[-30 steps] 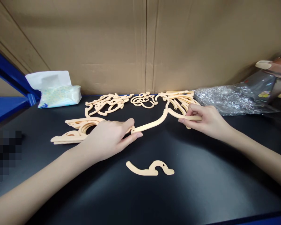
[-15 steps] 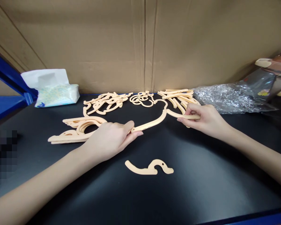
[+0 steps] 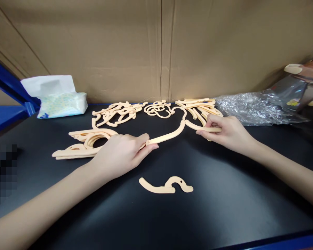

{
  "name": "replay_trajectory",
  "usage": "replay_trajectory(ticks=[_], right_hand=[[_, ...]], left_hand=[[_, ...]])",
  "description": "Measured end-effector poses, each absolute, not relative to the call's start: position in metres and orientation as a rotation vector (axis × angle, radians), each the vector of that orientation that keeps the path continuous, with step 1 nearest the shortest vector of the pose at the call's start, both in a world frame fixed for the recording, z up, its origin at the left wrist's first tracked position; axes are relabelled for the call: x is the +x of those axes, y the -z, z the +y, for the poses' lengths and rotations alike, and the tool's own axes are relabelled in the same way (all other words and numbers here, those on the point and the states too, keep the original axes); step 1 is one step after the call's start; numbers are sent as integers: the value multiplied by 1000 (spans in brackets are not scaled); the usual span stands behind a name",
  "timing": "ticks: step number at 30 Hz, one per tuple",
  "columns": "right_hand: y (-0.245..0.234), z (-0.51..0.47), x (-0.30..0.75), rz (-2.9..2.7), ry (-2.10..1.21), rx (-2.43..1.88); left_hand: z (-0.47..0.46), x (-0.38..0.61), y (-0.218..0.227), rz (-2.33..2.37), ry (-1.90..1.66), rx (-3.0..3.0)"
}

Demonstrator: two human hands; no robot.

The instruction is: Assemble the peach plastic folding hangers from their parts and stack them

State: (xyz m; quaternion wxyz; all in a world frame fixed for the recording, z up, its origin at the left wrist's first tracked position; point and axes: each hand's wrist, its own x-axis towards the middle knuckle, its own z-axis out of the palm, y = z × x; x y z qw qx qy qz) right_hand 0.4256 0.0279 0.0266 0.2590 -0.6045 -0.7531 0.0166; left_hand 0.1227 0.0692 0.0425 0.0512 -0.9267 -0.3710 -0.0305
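Observation:
Between my hands, raised over the black tabletop, is a cream folding clothes hanger (image 3: 168,137) with its two arms spread and its hook pointing away from me. My left hand (image 3: 123,151) pinches the end of the left arm between thumb and fingers. The right arm's end is in the closed fingers of my right hand (image 3: 223,130). Below them on the table lies a smaller piece (image 3: 156,189), a curved arm joined to a hook shaped like a duck's head. Beyond my left wrist rest several folded hangers (image 3: 78,152), partly hidden by that hand.
At the back are a heap of curved cream pieces (image 3: 120,113), a smaller pile of hooks (image 3: 158,110) and a pile of hanger arms (image 3: 198,104). A tissue pack (image 3: 62,104) stands back left; a crumpled clear plastic bag (image 3: 258,107) lies back right, before a cardboard wall (image 3: 106,52).
Almost nothing differs. Both hands keep their hold on the spread hanger, and the whole view has shifted very slightly.

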Motion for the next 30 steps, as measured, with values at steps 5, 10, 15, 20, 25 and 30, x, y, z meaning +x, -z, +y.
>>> replay_trajectory(ticks=[5,10,15,20,25,30], right_hand=[[-27,28,426,-2040,-51,-1627],[-27,27,425,-2036,-75,-1646],[-28,28,424,-2039,-90,-1644],[-29,27,423,-2043,-83,-1638],[-29,27,424,-2040,-98,-1636],[-29,27,424,-2015,-104,-1684]], left_hand=[[70,123,-42,-1154,43,-2762],[68,125,-44,-1148,-42,-2680],[65,124,-44,-1073,75,-2605],[63,123,-43,-968,201,-2515],[64,122,-43,-922,267,-2490],[68,120,-40,-968,358,-2686]])
